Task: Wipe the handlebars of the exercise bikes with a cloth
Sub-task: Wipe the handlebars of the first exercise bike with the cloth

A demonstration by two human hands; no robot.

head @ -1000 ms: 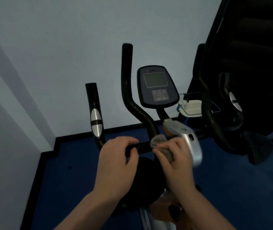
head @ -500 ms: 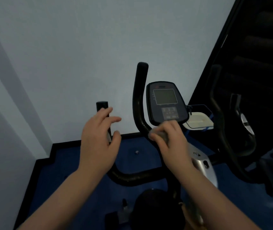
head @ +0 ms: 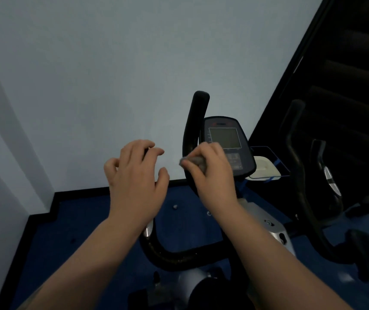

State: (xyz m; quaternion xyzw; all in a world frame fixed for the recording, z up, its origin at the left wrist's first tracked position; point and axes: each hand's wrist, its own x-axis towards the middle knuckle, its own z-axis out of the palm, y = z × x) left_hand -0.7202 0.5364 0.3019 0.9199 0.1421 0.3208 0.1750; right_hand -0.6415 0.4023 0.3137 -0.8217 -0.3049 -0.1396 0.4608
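On the left, the left hand [head: 134,182] is hanging in the air with its fingers spread and bent, gripping nothing. Behind it, the short black left handlebar post is mostly hiding. Next, the right hand [head: 210,173] is pinching a small grey cloth [head: 193,161] against the tall black curved handlebar [head: 192,124]. Just right, a dark screen panel [head: 226,144] is standing, with a white tray [head: 265,168] beside it.
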